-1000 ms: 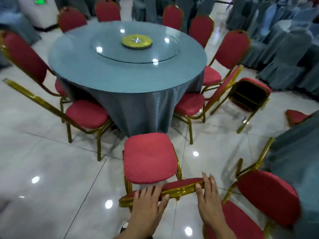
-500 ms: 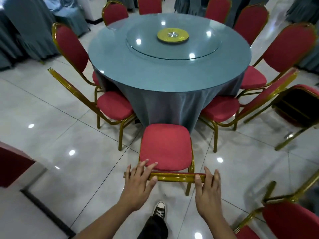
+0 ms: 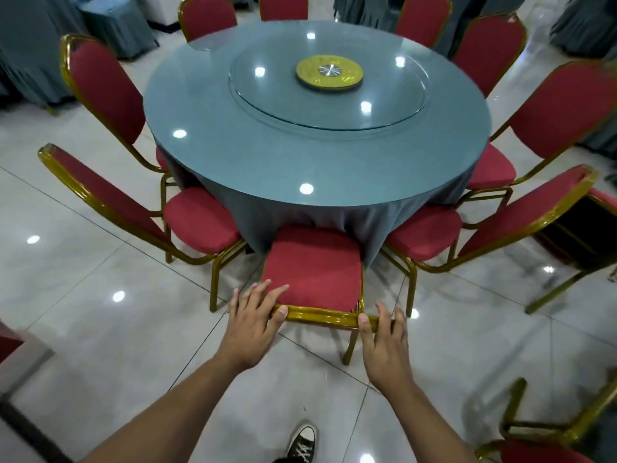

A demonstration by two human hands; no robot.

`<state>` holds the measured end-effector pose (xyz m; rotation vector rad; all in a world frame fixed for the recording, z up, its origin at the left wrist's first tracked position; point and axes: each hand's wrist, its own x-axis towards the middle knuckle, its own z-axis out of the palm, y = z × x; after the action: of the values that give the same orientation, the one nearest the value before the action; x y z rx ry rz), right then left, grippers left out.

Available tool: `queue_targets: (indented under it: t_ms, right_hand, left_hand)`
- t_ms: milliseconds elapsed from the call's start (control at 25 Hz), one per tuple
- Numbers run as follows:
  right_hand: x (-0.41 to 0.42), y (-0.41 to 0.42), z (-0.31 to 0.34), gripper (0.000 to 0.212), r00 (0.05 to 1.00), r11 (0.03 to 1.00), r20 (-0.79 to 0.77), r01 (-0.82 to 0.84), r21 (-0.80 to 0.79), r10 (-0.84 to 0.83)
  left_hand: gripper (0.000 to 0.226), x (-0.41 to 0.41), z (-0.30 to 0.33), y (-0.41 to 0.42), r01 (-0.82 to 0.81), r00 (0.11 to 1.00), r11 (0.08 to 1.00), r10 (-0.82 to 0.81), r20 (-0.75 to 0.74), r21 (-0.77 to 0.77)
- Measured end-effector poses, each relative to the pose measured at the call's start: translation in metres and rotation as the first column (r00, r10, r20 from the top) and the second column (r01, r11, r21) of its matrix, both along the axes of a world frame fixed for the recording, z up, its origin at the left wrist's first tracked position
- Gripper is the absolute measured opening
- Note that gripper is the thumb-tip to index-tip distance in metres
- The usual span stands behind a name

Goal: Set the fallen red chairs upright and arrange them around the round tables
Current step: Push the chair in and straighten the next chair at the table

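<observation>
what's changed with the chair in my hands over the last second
The chair has been pushed forward: its seat front now sits under the hanging tablecloth, where a second ago a stretch of floor lay between them. The left hand and right hand stayed on the gold top rail of its back. The neighbouring chairs and round table kept their places.

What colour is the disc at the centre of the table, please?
Yellow-green disc with a silver hub, head view.

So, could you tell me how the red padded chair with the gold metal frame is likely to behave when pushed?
The red padded chair with the gold metal frame looks rigid. It should probably slide easily across the glossy tiled floor, though pushing at the backrest top may tip it.
</observation>
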<state>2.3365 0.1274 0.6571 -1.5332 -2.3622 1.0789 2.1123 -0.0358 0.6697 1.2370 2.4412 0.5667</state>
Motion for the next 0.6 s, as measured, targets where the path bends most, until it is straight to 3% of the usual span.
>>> queue_targets:
  t_ms: [440,600]
  right_hand:
    - [-0.055,0.117,0.007,0.079,0.999,1.0,0.039,-0.002,0.015,0.002]
    - [-0.088,0.112,0.006,0.082,0.998,0.999,0.056,-0.017,-0.049,0.019]
  left_hand:
    - [0.065,-0.051,0.004,0.108,-0.011,0.999,0.999,0.01,0.035,0.036]
    - [0.078,-0.1,0.002,0.116,-0.046,0.995,0.998,0.051,0.081,-0.053]
